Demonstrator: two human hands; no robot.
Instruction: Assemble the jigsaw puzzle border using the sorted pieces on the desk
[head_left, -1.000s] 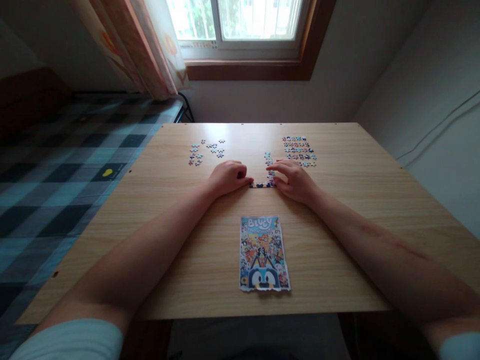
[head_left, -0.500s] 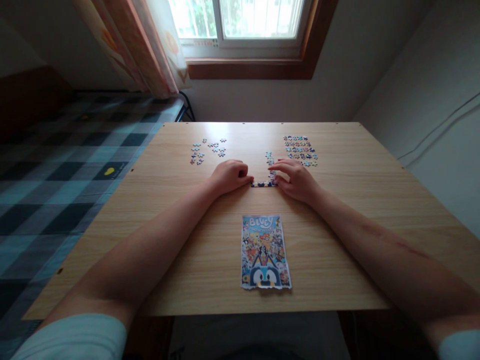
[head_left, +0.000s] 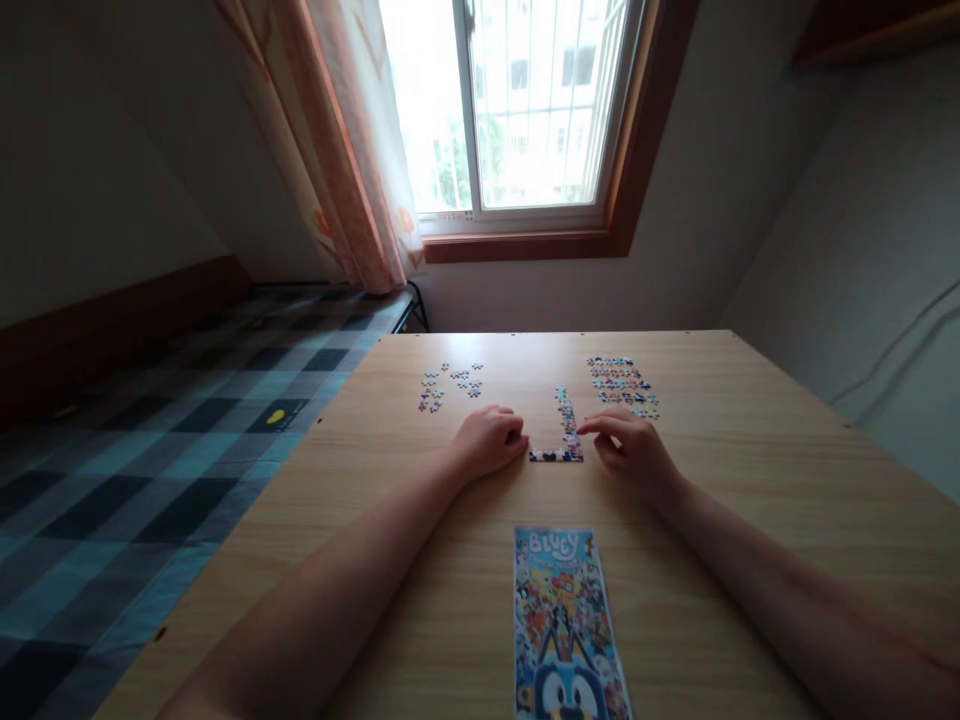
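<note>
An L-shaped run of joined jigsaw pieces (head_left: 568, 425) lies on the table, with a short bottom row and a taller right-hand column. My left hand (head_left: 491, 440) rests at the left end of the bottom row, fingers curled in a loose fist and the thumb side touching or nearly touching it. No piece shows in it. To the right of the column, my right hand (head_left: 630, 445) has its fingers apart, the index fingertip at the column's edge. Nearer me lies the printed reference picture (head_left: 566, 620), cut off by the bottom of the view.
Loose puzzle pieces (head_left: 452, 385) are scattered at the back left of the wooden table (head_left: 420, 600). Rows of pieces (head_left: 619, 375) lie at the back right. A bed with a checked cover (head_left: 187, 400) stands left, and a window (head_left: 536, 110) is beyond the table.
The view has tilted up, so the table appears lower. My right hand has drawn back from over the column to its right side. My left hand stays by the bottom row.
</note>
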